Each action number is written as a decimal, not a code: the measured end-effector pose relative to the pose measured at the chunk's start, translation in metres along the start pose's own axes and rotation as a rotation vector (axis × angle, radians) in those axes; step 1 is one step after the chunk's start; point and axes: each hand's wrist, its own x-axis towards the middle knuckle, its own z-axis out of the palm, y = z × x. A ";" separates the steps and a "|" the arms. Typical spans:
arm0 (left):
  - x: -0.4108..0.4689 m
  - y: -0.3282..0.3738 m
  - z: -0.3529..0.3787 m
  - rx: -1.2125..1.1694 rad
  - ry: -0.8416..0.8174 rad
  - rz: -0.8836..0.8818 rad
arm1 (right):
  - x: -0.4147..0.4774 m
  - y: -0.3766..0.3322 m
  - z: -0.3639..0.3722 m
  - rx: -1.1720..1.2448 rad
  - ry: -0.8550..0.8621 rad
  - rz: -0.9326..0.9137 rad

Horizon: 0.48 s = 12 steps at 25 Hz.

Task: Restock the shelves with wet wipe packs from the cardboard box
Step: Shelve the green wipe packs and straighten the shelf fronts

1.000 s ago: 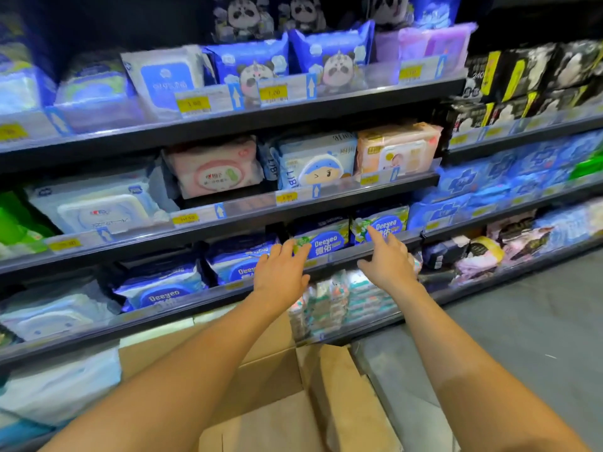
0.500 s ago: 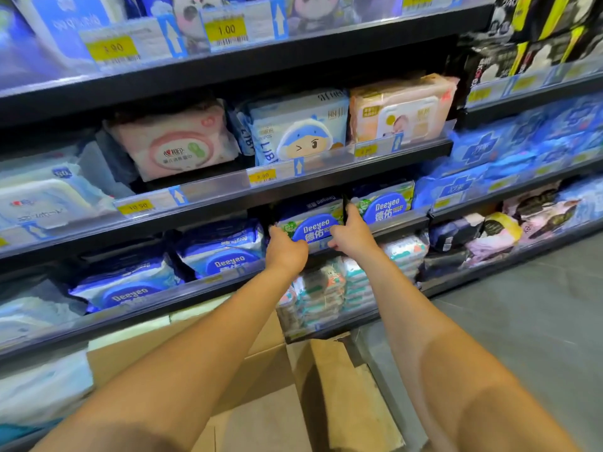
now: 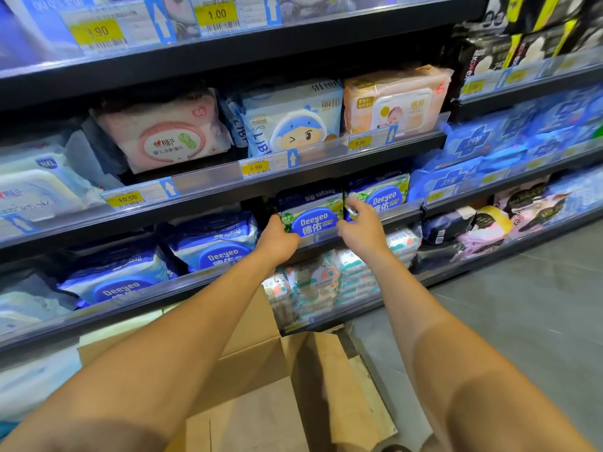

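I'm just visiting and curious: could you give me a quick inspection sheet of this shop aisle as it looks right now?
Surface: dark shelves with price rails, stocked with wipe packs.
Job's things: Deeyeo pack upright at the shelf front; cardboard box below the arms, flaps open.
Clutter: nothing seen.
Hands: left hand and right hand grip the pack's two sides.
Cables: nothing seen.
Surroundings: grey floor to the right.

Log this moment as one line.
left hand: grips wipe pack | right hand: grips same pack | pack: on shelf | cardboard box: below
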 end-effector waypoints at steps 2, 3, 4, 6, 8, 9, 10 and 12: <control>0.005 -0.004 0.000 -0.048 -0.011 0.010 | 0.002 0.006 -0.003 -0.129 0.186 -0.013; 0.007 -0.005 0.001 -0.074 -0.018 0.016 | 0.005 0.009 -0.004 -0.194 0.232 0.005; 0.008 -0.006 0.001 -0.087 -0.027 0.019 | 0.008 0.012 -0.005 -0.238 0.239 0.024; 0.006 -0.007 0.003 -0.109 -0.047 0.017 | 0.012 0.014 -0.002 -0.223 0.178 0.038; 0.006 -0.006 0.005 -0.127 -0.061 0.016 | 0.014 0.017 0.001 -0.165 0.127 0.014; 0.008 -0.007 0.007 -0.129 -0.058 0.022 | 0.015 0.019 0.002 -0.164 0.119 0.004; 0.010 -0.007 0.008 -0.123 -0.054 0.024 | 0.016 0.021 0.003 -0.174 0.118 -0.001; 0.015 -0.010 0.008 -0.123 -0.035 0.018 | 0.018 0.022 0.003 -0.199 0.117 0.007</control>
